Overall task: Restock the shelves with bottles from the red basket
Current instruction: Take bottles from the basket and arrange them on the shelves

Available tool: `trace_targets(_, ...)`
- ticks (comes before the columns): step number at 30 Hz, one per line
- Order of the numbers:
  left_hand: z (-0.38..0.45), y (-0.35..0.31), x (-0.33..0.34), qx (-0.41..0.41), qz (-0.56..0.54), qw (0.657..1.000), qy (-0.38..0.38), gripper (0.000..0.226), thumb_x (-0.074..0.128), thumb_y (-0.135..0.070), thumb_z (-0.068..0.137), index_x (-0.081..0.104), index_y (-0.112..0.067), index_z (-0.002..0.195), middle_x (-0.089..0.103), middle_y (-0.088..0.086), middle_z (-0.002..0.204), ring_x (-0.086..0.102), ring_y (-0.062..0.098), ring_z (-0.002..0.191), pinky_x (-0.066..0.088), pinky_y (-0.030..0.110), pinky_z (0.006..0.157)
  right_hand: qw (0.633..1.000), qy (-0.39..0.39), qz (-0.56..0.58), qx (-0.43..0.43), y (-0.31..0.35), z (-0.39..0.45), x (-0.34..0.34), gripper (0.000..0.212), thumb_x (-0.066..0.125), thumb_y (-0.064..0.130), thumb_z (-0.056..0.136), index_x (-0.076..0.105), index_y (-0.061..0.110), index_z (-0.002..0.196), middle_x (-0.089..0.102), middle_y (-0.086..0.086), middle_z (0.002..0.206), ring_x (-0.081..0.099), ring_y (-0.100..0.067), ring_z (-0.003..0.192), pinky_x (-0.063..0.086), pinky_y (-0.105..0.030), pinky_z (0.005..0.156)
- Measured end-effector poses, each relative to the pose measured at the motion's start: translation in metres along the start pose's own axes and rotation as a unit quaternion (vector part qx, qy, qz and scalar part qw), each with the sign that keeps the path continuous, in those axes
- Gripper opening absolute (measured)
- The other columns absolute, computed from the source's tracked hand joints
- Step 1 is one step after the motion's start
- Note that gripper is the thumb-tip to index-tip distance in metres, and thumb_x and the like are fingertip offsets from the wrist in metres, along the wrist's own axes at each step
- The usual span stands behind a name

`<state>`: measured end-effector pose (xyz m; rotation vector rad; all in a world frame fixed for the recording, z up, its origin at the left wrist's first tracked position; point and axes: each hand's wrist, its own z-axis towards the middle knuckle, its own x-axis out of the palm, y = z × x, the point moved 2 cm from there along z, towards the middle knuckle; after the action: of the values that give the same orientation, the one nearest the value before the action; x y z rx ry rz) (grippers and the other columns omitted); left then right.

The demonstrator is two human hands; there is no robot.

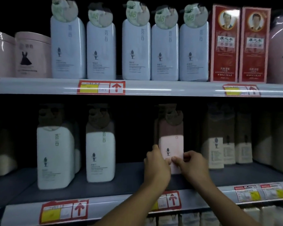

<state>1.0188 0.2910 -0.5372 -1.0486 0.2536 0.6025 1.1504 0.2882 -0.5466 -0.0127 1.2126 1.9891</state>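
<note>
Stock as I see it through the head camera, left to right.

Upper shelf [39,87]: two pink tubs [32,54] at far left; five pale blue pump bottles [136,49] upright in a row; two red boxes [240,44] side by side; one pink bottle, cut by the right edge.

Lower shelf [121,181]: two white pump bottles [55,157] upright at left, well apart from each other, with more behind the first. Centre-right, one pink bottle [171,144], upright on the shelf deck, tops in shadow. To its right, a group of beige bottles [216,152], dim.

Hands: my left hand [156,165] grips the pink bottle's lower left side, thumb along its edge. My right hand [192,165] pinches its lower right front, fingers curled onto the label. Both hands meet across the bottle's base.

Shelf edges: red-and-yellow price tags [100,88] with arrows on both rails.

Red basket: out of view.
</note>
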Motion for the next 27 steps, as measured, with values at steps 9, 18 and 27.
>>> trace_targets(9,0.002,-0.002,-0.013,-0.021,-0.018,1.0,0.002,0.045,0.074,-0.023,0.087,0.053,-0.015,0.126,0.064,0.008,0.126,0.062,0.027,0.115,0.056,0.038,0.091,0.999,0.008,0.021,0.031,0.011,-0.009,-0.002,0.046,0.07,0.039,0.09,0.063,0.004,0.118,0.067,-0.006,0.1,0.06,-0.018,0.089,0.043,-0.026,0.07)
trace_targets(18,-0.085,-0.015,-0.092,0.066,-0.146,0.987,0.009,0.033,0.071,-0.022,0.09,0.058,-0.022,0.12,0.055,-0.022,0.096,0.062,-0.001,0.087,0.048,0.008,0.069,0.993,-0.029,0.073,-0.084,0.07,-0.105,-0.022,0.036,0.057,0.039,0.098,0.063,0.014,0.123,0.063,-0.002,0.118,0.06,-0.016,0.109,0.048,-0.027,0.089)
trace_targets(27,-0.237,0.124,-0.15,-0.018,-0.115,0.99,0.084,0.028,0.072,-0.022,0.09,0.059,-0.021,0.115,0.065,-0.005,0.106,0.067,0.005,0.086,0.058,0.024,0.074,0.976,0.183,0.05,-0.104,0.047,-0.283,0.035,0.027,0.056,0.036,0.099,0.067,0.017,0.113,0.067,0.006,0.102,0.063,-0.007,0.092,0.051,-0.021,0.076)
